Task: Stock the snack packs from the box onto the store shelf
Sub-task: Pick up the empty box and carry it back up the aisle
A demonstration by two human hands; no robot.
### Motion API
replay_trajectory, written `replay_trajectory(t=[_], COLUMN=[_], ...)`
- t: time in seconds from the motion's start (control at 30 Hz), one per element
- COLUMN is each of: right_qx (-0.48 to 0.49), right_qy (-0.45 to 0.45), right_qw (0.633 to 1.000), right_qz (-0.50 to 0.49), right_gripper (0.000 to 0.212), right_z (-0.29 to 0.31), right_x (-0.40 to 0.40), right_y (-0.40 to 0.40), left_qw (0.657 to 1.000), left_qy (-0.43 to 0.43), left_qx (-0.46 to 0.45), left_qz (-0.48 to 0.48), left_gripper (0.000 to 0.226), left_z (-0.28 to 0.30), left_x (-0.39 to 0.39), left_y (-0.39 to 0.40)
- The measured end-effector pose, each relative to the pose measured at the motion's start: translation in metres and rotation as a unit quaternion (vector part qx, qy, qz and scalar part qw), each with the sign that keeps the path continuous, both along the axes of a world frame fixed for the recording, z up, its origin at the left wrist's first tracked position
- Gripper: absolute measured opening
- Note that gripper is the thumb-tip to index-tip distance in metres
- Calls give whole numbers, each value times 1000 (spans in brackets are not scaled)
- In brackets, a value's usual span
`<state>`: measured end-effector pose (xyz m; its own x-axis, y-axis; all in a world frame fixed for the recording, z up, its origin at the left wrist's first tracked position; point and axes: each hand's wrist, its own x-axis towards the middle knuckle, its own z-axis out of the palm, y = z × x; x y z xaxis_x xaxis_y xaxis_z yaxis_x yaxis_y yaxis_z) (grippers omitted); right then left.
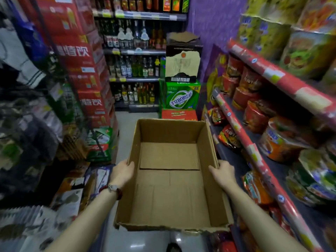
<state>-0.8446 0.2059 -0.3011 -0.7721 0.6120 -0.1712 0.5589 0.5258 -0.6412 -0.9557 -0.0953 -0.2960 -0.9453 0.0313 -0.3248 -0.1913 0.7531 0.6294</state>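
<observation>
Two hands, left hand (122,171) and right hand (223,170), grip opposite walls of an empty cardboard box (171,180) held beside the store shelf (258,153), where snack packs (229,136) already lie, likely carrying it away.

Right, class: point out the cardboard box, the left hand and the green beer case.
cardboard box (171,193): head view, bare inside floor.
left hand (122,171): head view, back of hand.
green beer case (181,96): head view, printed front.

box (172,188) between hands; shelf (263,155) right; bottles (134,66) behind
</observation>
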Motion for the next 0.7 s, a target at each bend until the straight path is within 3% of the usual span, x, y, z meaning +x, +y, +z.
replay_trajectory(t=[0.3,0.47,0.7], right_qx=[-16,-21,-20], right_qy=[-8,-38,-70], right_qw=[1000,999,995], right_qz=[8,-2,-68], right_gripper=[37,24,44], right_z=[1,-20,-37], right_x=[-148,-222,-334], right_y=[85,108,133], left_qw=[1000,999,994], left_qy=[3,-37,-98], left_qx=[-3,-14,21], left_qz=[9,-6,-46], left_gripper=[44,44,50], left_z=[11,-17,-53], left_x=[-125,-211,-346], left_y=[83,110,152])
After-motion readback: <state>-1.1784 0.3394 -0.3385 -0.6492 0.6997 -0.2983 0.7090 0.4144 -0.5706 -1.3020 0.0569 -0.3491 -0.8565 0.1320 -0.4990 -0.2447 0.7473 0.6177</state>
